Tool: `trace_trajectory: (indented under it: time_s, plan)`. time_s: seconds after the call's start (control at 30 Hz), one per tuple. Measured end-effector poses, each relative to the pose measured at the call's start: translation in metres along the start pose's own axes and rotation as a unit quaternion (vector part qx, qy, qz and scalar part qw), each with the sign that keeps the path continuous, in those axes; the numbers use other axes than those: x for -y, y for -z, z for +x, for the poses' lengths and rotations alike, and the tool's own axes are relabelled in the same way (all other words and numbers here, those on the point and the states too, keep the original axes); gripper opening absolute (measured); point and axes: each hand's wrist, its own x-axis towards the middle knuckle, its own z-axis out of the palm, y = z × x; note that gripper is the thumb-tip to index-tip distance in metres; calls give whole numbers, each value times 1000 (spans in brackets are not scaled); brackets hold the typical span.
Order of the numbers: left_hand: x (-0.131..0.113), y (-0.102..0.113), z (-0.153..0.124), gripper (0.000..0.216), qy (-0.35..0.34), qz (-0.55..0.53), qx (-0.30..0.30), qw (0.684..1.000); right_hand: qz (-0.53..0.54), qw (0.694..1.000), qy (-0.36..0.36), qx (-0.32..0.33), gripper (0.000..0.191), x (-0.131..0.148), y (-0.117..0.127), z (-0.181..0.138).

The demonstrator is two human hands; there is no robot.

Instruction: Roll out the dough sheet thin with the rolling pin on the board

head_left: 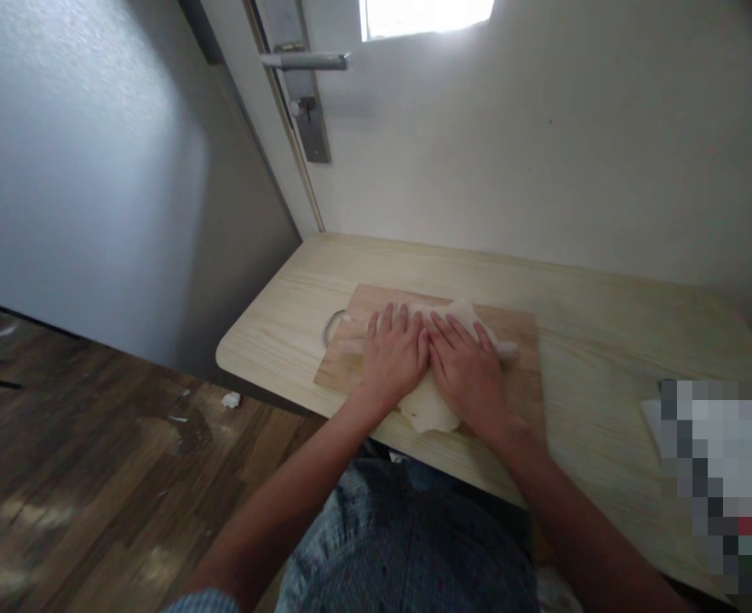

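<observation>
A flat sheet of pale dough (432,407) lies on a wooden cutting board (525,383) in front of me. My left hand (396,351) rests on top with its fingers stretched forward. Beside it, my right hand (463,362) lies palm down, fingers extended and slightly spread, the two hands nearly touching. From under the right hand pokes the pale rounded end of a rolling pin (508,350); its middle is hidden by my hands. The dough reaches past my fingertips at the back and toward the table's front edge.
The board has a metal ring handle (330,328) on its left. It lies on a light wooden table (605,340) against a pale door (542,170) with a lever handle (315,61). A pixelated object (726,477) sits at right. White scraps (231,399) dot the floor.
</observation>
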Motion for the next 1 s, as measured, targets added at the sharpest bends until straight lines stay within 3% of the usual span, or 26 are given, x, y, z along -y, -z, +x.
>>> trace_trajectory:
  time_s: [0.63, 0.83, 1.0]
  plan:
    - [20, -16, 86, 45, 26, -59, 31, 997, -42, 993, -75, 83, 43, -21, -4, 90]
    - [22, -19, 106, 46, 40, -57, 39, 997, -29, 983, -133, 123, 39, -26, -3, 105]
    - [24, -25, 120, 45, 39, -48, 25, 998, -31, 981, -157, 107, 38, -28, -5, 112]
